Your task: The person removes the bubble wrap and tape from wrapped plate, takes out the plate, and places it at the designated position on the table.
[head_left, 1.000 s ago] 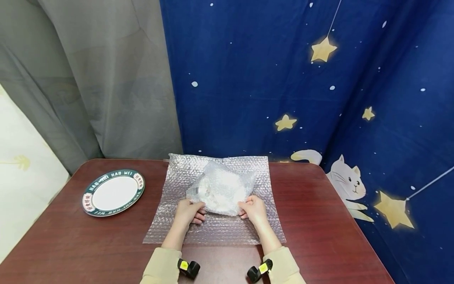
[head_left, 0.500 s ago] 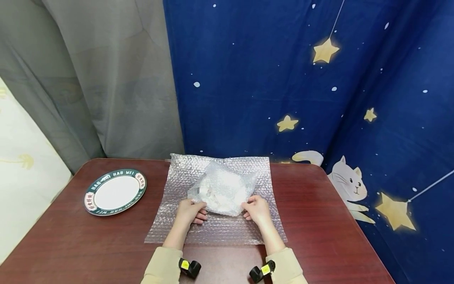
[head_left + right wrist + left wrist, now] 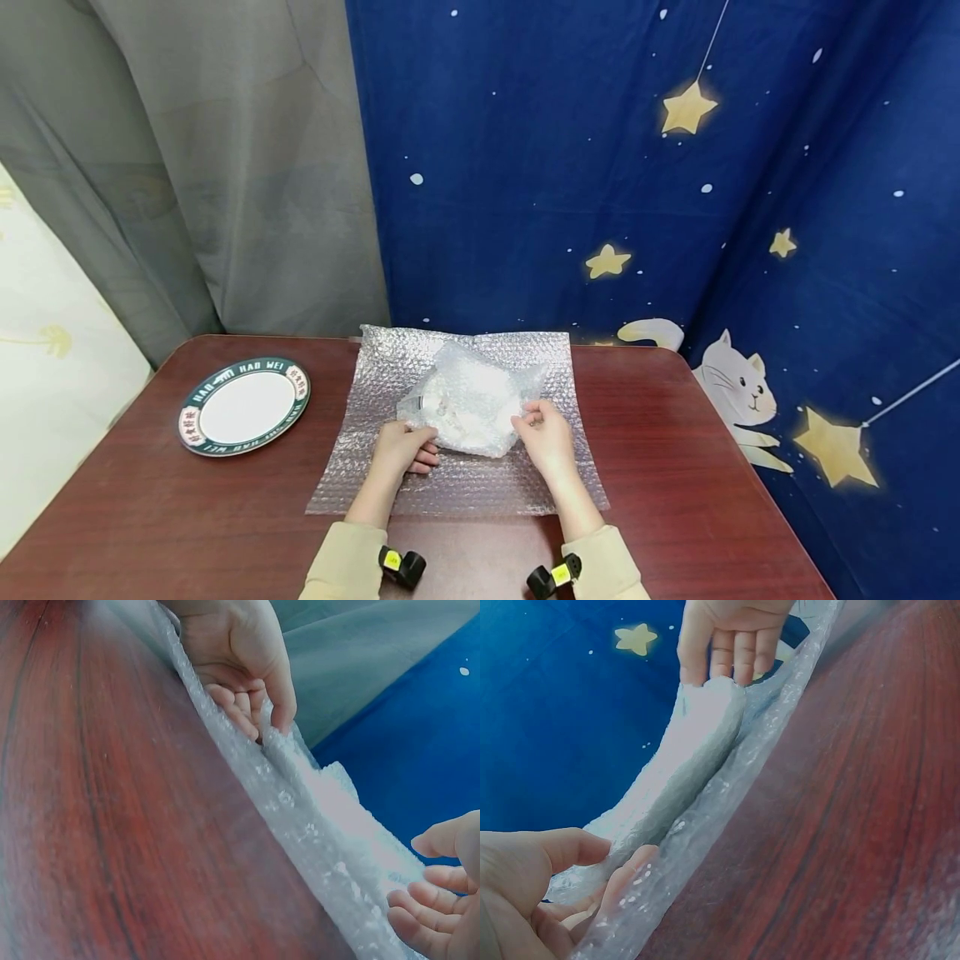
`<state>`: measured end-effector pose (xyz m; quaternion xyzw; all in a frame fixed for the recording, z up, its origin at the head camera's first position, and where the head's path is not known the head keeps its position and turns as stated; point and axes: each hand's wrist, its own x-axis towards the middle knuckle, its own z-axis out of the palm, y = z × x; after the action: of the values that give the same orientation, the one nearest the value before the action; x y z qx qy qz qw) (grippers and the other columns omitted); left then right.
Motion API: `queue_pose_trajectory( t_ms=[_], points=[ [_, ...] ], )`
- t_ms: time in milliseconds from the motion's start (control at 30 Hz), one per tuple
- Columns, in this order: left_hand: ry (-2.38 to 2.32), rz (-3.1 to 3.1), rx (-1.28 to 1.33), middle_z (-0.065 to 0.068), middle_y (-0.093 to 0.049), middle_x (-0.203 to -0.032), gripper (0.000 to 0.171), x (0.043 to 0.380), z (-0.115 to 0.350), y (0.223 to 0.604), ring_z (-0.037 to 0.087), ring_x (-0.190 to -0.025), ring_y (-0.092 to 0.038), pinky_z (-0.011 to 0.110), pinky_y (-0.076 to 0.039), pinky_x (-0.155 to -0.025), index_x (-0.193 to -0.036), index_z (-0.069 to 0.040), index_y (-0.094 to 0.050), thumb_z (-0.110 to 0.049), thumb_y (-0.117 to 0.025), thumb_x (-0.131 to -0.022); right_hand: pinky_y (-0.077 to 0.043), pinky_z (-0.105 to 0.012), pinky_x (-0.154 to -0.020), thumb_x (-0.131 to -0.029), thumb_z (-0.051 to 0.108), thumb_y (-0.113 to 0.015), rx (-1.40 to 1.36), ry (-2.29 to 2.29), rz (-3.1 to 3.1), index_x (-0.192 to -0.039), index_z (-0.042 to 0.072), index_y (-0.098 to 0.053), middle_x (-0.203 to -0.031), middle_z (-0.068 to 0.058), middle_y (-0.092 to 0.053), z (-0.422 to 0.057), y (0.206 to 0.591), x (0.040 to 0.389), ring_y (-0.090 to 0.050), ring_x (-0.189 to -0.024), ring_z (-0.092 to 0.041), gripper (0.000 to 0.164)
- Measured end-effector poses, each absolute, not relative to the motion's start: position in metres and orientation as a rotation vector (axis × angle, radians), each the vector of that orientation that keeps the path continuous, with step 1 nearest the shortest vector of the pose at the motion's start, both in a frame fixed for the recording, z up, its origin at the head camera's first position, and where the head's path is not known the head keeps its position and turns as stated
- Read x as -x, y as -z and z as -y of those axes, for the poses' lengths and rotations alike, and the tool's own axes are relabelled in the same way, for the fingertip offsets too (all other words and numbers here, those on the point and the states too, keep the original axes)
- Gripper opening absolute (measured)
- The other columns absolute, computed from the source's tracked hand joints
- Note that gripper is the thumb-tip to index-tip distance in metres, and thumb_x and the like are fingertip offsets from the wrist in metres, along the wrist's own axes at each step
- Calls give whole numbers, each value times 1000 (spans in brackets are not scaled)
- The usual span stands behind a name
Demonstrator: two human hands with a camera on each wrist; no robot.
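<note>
A white, flattish bundle in bubble wrap lies on a spread bubble wrap sheet, its contents hidden by the layers. My left hand pinches the bundle's near left edge, thumb on top and fingers below; the left wrist view shows this grip close up. At the near right side is my right hand. In the right wrist view its thumb and fingers stand apart, loosely bent, right beside the bundle with nothing pinched between them.
A plate with a green lettered rim lies on the left of the reddish wooden table. Behind the table hang a grey curtain and a blue starry curtain. The sheet reaches the table's back edge.
My right hand has come off the bundle's near right edge and shifted slightly right and up. The left hand keeps its pinch. The view has shifted slightly.
</note>
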<state>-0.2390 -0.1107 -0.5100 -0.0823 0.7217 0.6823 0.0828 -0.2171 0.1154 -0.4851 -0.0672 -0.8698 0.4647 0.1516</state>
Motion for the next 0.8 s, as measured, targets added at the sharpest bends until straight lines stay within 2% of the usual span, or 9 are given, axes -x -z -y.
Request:
queue_pose_trajectory(
  t_ms=[300,533,700,800],
  points=[
    [-2052,-2142,243,12,-65,-61,20,240,110,511,17,-46,-64,27,-52,-41,-93,12,-58,-5,-63,-84,-50,-28,-62,-80,10,-75,-147,-1290,2475,-104,5,-68,-81,2,-58,-108,481,214,-59,-70,-12,25],
    [-2043,-2151,241,12,-65,-61,19,239,110,511,18,-47,-64,28,-52,-41,-92,12,-58,-5,-62,-84,-51,-26,-62,-77,8,-77,-370,-1140,2470,-104,9,-70,-82,0,-60,-103,482,213,-59,-73,-16,27],
    [-2040,-2166,238,12,-65,-61,20,239,110,510,18,-48,-65,28,-53,-41,-92,12,-57,-6,-62,-85,-51,-28,-67,-77,8,-77,-471,-1051,2491,-105,11,-70,-88,-1,-63,-99,481,214,-59,-80,-17,29],
    [-2047,-2160,239,12,-65,-61,19,238,110,510,18,-48,-65,28,-52,-41,-92,11,-57,-5,-62,-85,-51,-33,-73,-78,9,-76,-510,-1002,2538,-108,13,-70,-96,-2,-64,-98,480,214,-59,-87,-17,31]
  ],
)
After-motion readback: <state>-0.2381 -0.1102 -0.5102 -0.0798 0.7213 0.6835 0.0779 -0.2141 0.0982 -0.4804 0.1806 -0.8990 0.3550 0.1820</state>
